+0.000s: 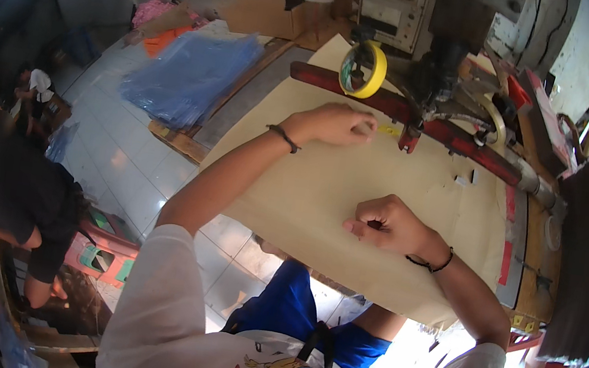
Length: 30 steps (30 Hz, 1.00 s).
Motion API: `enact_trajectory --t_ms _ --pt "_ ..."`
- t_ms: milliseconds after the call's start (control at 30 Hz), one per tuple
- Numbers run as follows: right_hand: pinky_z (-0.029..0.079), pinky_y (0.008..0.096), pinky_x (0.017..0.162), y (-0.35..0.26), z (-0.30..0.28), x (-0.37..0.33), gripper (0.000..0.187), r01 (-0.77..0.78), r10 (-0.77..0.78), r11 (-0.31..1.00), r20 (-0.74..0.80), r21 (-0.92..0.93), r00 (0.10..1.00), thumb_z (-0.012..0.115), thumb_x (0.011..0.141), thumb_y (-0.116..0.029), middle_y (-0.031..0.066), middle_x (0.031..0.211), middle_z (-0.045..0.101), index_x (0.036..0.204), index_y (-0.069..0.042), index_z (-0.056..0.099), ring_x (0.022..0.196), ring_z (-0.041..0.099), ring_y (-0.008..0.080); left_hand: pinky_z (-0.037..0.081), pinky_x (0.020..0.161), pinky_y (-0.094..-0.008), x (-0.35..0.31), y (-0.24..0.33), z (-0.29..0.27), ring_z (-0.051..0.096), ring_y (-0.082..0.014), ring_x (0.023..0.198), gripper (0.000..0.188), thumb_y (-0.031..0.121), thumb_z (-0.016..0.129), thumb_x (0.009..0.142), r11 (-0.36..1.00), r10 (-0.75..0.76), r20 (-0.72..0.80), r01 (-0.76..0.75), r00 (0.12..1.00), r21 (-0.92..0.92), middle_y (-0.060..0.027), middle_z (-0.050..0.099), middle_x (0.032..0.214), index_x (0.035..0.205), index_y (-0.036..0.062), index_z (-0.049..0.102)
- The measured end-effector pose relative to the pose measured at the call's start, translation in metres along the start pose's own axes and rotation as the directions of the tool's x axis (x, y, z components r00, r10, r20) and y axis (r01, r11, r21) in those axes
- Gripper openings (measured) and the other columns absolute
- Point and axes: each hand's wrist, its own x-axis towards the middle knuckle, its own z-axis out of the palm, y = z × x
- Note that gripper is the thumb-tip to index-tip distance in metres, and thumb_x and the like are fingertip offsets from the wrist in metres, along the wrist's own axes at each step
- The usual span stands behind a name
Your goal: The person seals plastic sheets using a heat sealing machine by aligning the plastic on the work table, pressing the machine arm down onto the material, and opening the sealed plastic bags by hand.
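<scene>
My left hand (333, 124) reaches forward over a tan cardboard-covered worktable (324, 188), its fingertips pinching a small yellow piece (388, 130) just left of the machine's foot. Whether the piece is gripped or only pressed down I cannot tell. My right hand (386, 225) rests curled on the cardboard nearer to me, fingers closed; something small and dark may sit inside it, too small to make out. A machine head (432, 60) stands above a red arm (395, 108) across the far side of the table. Both wrists wear dark bands.
A yellow tape roll (365, 70) hangs by the machine. A few small white pieces (464, 179) lie on the cardboard at the right. Blue plastic sheets (189, 75) are stacked to the left. A person in dark clothes (14, 197) crouches on the tiled floor at lower left.
</scene>
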Motion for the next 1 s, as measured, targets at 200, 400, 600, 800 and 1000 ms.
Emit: enact_trajectory --t_ms 200,400,600,800,1000 --pt "0.040 0.0354 0.051 -0.001 -0.003 -0.004 0.036 0.028 -0.029 0.996 -0.007 -0.088 1.000 0.069 0.095 -0.019 0.0119 0.059 0.053 0.067 0.000 0.059 0.049 0.051 0.0227 0.053 0.084 -0.0367 -0.079 -0.010 -0.111 0.070 -0.0226 0.095 0.032 0.030 0.064 0.094 0.994 -0.092 0.312 0.106 0.946 -0.028 -0.0096 0.075 0.102 0.115 0.0068 0.072" --pt "0.041 0.0371 0.051 -0.005 0.005 0.002 0.038 0.100 -0.100 0.988 0.008 -0.114 0.995 0.071 0.093 -0.018 0.0118 0.060 0.052 0.064 0.000 0.055 0.049 0.051 0.0241 0.046 0.103 -0.0439 -0.145 -0.166 -0.135 0.059 -0.0357 0.120 0.064 0.053 0.060 0.094 0.786 -0.408 -0.562 0.590 0.720 0.186 -0.0245 0.062 0.129 0.128 -0.0010 0.062" --pt "0.039 0.0365 0.051 -0.008 0.004 -0.004 0.038 0.004 -0.002 0.991 0.015 -0.136 1.000 0.071 0.092 -0.015 0.0121 0.060 0.050 0.063 0.000 0.051 0.052 0.050 0.0239 0.033 0.116 -0.0509 -0.135 -0.202 -0.072 0.040 -0.0495 0.139 0.109 0.080 0.047 0.088 0.651 -0.654 -0.385 0.744 0.651 0.150 -0.0362 0.038 0.150 0.145 -0.0120 0.041" --pt "0.044 0.0384 0.054 -0.006 0.000 -0.006 0.036 0.067 -0.070 0.969 -0.004 -0.237 0.998 0.070 0.093 -0.019 0.0115 0.063 0.056 0.066 -0.001 0.057 0.055 0.057 0.0262 0.043 0.107 -0.0467 -0.121 -0.195 -0.088 0.053 -0.0471 0.127 0.098 0.076 0.042 0.093 0.697 -0.673 -0.312 0.716 0.670 0.033 -0.0349 0.054 0.138 0.132 -0.0122 0.055" --pt "0.045 0.0382 0.055 -0.009 0.001 -0.005 0.034 0.080 -0.082 0.967 0.005 -0.244 0.997 0.070 0.093 -0.020 0.0113 0.064 0.058 0.068 0.000 0.060 0.056 0.058 0.0263 0.048 0.096 -0.0390 -0.148 -0.245 -0.090 0.067 -0.0329 0.109 0.058 0.046 0.048 0.105 0.773 -0.634 -0.596 0.384 0.493 -0.504 -0.0214 0.073 0.112 0.115 -0.0062 0.070"
